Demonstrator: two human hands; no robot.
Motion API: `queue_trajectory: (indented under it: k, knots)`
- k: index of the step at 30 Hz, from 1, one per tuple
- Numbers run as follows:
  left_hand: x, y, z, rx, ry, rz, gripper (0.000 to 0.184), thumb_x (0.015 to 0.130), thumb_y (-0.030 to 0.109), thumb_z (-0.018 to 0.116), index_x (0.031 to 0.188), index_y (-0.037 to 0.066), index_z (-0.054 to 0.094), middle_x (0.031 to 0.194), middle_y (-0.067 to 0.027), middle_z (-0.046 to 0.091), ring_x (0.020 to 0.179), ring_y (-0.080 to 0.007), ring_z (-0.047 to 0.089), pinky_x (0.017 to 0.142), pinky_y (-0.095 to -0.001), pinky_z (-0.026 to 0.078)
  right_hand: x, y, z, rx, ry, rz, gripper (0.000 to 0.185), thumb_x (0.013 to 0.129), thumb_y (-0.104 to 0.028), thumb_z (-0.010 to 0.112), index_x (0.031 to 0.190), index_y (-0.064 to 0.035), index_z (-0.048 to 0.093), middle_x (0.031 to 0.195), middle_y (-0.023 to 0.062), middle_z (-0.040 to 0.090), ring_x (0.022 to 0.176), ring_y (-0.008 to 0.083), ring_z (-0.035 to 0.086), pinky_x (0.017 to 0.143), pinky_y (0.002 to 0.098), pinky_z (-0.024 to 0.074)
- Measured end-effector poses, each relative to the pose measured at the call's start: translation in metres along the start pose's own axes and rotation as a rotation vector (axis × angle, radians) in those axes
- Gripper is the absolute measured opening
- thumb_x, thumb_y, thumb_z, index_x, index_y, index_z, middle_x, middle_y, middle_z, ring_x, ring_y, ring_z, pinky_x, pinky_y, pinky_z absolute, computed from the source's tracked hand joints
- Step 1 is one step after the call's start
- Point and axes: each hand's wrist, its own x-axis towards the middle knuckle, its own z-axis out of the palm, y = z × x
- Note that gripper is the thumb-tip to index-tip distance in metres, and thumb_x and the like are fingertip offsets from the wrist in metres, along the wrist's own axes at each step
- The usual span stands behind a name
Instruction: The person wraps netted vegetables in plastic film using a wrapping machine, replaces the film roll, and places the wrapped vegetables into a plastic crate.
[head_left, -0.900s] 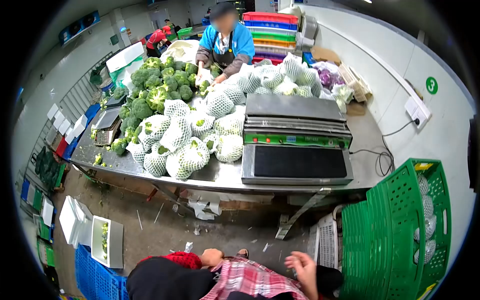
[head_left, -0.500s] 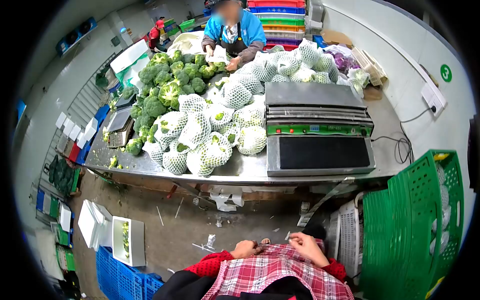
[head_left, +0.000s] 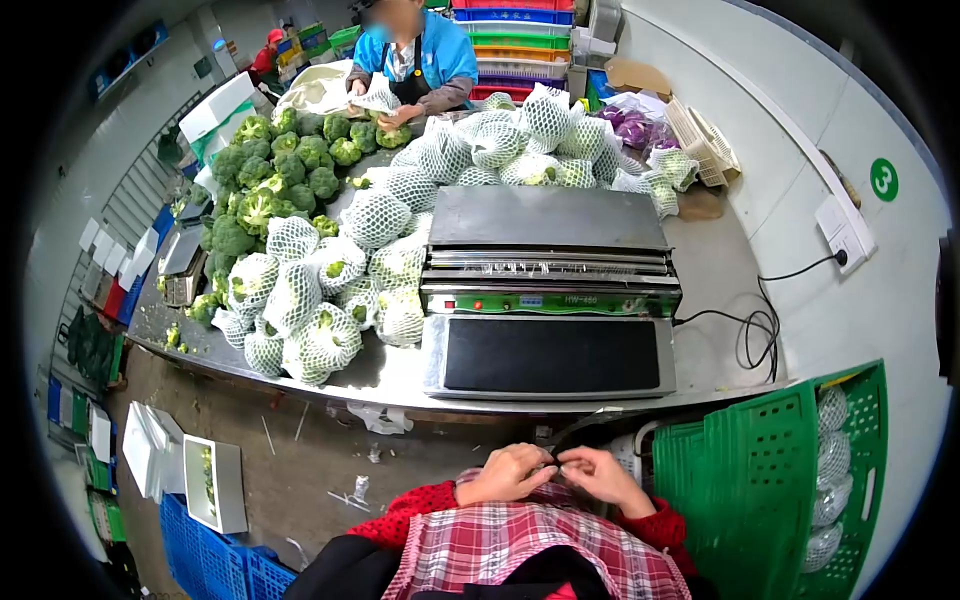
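Wrapping machine (head_left: 550, 355) on desk (head_left: 715, 290), just beyond both hands.
L hand (head_left: 508, 472) & R hand (head_left: 602, 477): fingers bent, tips close together in front of plaid apron (head_left: 460, 540), nr. side of desk; can't tell how far each grip is open, or if it holds anything. Netted broccoli (head_left: 292, 300) heaped to L of machine; green crates (head_left: 735, 475) nr. R hand.
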Motion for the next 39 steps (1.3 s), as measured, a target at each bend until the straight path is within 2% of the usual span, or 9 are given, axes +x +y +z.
queue_trajectory:
  k: [2, 11, 14, 18, 22, 26, 32, 34, 39]
  knots:
    - [0.022, 0.012, -0.017, 0.244, 0.061, 0.275, 0.02, 0.08, 0.018, 0.072, 0.092, 0.004, 0.065, 0.091, -0.0098, 0.066, 0.081, -0.0281, 0.064, 0.07, -0.0379, 0.051, 0.024, -0.031, -0.015, 0.023, -0.034, -0.083, 0.03, 0.09, -0.011, 0.066, 0.115, 0.003, 0.061, 0.093, 0.0055, 0.067, 0.084, 0.0085, 0.062, 0.076, 0.0238, 0.0505]
    - [0.081, -0.046, -0.097, 0.377, 0.393, 0.221, 0.016, 0.077, 0.016, 0.073, 0.084, 0.005, 0.064, 0.086, -0.0077, 0.066, 0.078, -0.0263, 0.063, 0.067, -0.0365, 0.049, 0.145, -0.164, -0.045, -0.291, 0.053, -0.347, 0.029, 0.084, -0.001, 0.058, 0.112, 0.0023, 0.06, 0.09, 0.0071, 0.067, 0.077, 0.0119, 0.065, 0.069, 0.0247, 0.0524]
    - [0.094, -0.069, -0.099, 0.347, 0.443, 0.165, 0.016, 0.078, 0.017, 0.073, 0.083, 0.005, 0.065, 0.087, -0.0067, 0.067, 0.077, -0.0257, 0.063, 0.066, -0.0363, 0.05, 0.211, -0.213, -0.068, -0.416, 0.186, -0.431, 0.03, 0.09, -0.014, 0.064, 0.115, 0.0019, 0.059, 0.086, 0.0052, 0.065, 0.07, 0.0078, 0.059, 0.063, 0.0243, 0.0495]
    - [0.113, -0.084, -0.095, 0.332, 0.532, 0.153, 0.012, 0.076, 0.013, 0.074, 0.081, 0.007, 0.065, 0.083, -0.0057, 0.066, 0.07, -0.0257, 0.061, 0.063, -0.0355, 0.049, 0.327, -0.269, -0.118, -0.549, 0.466, -0.602, 0.052, 0.082, -0.034, 0.071, 0.113, 0.0073, 0.059, 0.088, 0.0158, 0.066, 0.079, 0.0233, 0.063, 0.073, 0.0331, 0.0499]
    - [0.118, -0.087, -0.095, 0.333, 0.55, 0.103, 0.012, 0.074, 0.008, 0.074, 0.075, 0.007, 0.062, 0.078, -0.0052, 0.065, 0.064, -0.0253, 0.058, 0.057, -0.0349, 0.046, 0.447, -0.307, -0.164, -0.856, 0.97, -0.682, 0.079, 0.075, -0.049, 0.073, 0.128, 0.0048, 0.048, 0.119, 0.0284, 0.057, 0.112, 0.0392, 0.055, 0.093, 0.0432, 0.0459]
    - [0.12, -0.086, -0.1, 0.383, 0.54, 0.072, 0.014, 0.073, 0.011, 0.076, 0.077, 0.007, 0.063, 0.079, -0.0034, 0.064, 0.064, -0.0223, 0.057, 0.057, -0.0334, 0.047, 0.527, -0.337, -0.166, -0.838, 1.121, -0.269, 0.109, 0.065, -0.066, 0.072, 0.142, -0.0005, 0.031, 0.136, 0.0295, 0.041, 0.121, 0.0449, 0.046, 0.099, 0.053, 0.039]
    - [0.122, -0.088, -0.102, 0.351, 0.566, 0.001, 0.016, 0.071, 0.01, 0.077, 0.079, 0.005, 0.064, 0.082, -0.0055, 0.065, 0.063, -0.0211, 0.06, 0.056, -0.0315, 0.049, 0.57, -0.337, -0.184, -0.869, 1.101, -0.042, 0.098, 0.065, -0.058, 0.075, 0.137, -0.003, 0.038, 0.131, 0.0276, 0.044, 0.117, 0.0465, 0.047, 0.095, 0.0544, 0.042]
    - [0.124, -0.086, -0.104, 0.334, 0.56, 0.011, 0.016, 0.071, 0.009, 0.077, 0.079, 0.005, 0.064, 0.081, -0.006, 0.065, 0.063, -0.0211, 0.06, 0.055, -0.0313, 0.049, 0.555, -0.334, -0.201, -0.796, 1.049, -0.157, 0.094, 0.065, -0.055, 0.075, 0.134, 0.0, 0.041, 0.132, 0.0299, 0.045, 0.119, 0.0484, 0.045, 0.097, 0.0523, 0.0415]
    - [0.136, -0.083, -0.118, 0.147, 0.565, 0.08, 0.017, 0.074, 0.01, 0.077, 0.083, 0.003, 0.064, 0.08, -0.0085, 0.065, 0.065, -0.0234, 0.061, 0.056, -0.0302, 0.049, 0.484, -0.298, -0.208, 0.04, 0.76, -0.75, 0.058, 0.072, -0.017, 0.08, 0.117, 0.0064, 0.053, 0.109, 0.0155, 0.063, 0.093, 0.0222, 0.062, 0.084, 0.0342, 0.0495]
